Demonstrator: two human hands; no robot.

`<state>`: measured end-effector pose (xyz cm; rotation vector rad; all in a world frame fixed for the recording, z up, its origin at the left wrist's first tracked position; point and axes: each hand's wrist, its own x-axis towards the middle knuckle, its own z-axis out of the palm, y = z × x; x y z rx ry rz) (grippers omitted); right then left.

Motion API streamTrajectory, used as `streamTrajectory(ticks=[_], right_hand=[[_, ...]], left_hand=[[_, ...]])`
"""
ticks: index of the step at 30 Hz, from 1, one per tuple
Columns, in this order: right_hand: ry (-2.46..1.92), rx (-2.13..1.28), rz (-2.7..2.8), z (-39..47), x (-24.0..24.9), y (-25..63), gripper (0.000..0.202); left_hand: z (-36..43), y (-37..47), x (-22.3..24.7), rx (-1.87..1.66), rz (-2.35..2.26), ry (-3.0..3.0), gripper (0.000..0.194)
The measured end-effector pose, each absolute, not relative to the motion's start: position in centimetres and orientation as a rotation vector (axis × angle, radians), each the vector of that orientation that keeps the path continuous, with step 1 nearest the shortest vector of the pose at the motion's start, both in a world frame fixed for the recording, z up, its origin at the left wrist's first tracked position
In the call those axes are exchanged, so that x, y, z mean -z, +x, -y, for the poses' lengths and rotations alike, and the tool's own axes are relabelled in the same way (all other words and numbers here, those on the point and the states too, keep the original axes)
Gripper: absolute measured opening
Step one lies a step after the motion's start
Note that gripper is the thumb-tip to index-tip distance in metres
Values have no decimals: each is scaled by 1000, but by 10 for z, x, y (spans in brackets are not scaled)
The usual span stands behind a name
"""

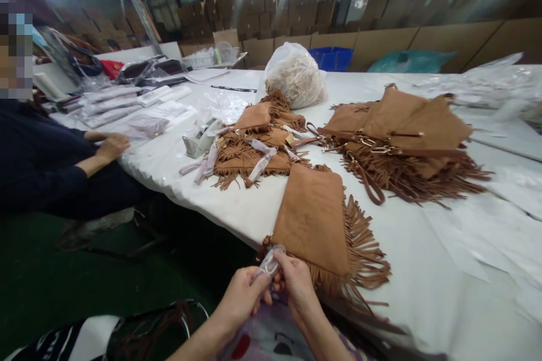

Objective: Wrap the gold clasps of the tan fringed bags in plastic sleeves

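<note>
A tan suede pouch with long fringe (311,217) lies flat at the table's front edge, its fringe spread to the right. Just off its lower left corner, both hands pinch a small clear-plastic-wrapped strap end (270,260); a pale metal-looking loop shows through the wrap. My left hand (244,294) grips it from below with thumb on top. My right hand (297,281) closes thumb and finger on its upper right side, close to the pouch. A dark brown strap piece (264,248) shows beside the wrapping. The remaining fingers are curled and partly hidden.
Fringed pouches with wrapped straps (254,149) lie beyond, beside a grey tape dispenser (202,138). More fringed bags (406,130) are piled right. A stuffed plastic bag (294,76) stands behind. At left sits a co-worker (55,163), hands near packed goods (146,126).
</note>
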<state>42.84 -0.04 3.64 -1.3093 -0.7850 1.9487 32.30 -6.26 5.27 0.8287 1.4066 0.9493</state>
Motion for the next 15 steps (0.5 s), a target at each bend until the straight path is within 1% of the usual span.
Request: streamTrajectory(ticks=[6,8,12,13,15], right_hand=[[-1228,-1984,516,-2,-46,422,43],[-1237,-1994,537,-4,-48,425,45],[-1373,-2015,995,-2,-58,446,63],[-1392,-1967,1116,1,-66,452,66],[-1351,-1824,1272,10,-92,466,67]], left_hand=[[66,334,-58,-1087,-1412,670,54],[65,335,-53,-1096,-1401,628,56],[67,332,-40,-1027,-1411,594,61],[68,331,-38,-1014,-1416,592,61],[71,330,-35,-1010,-1425,597,61]])
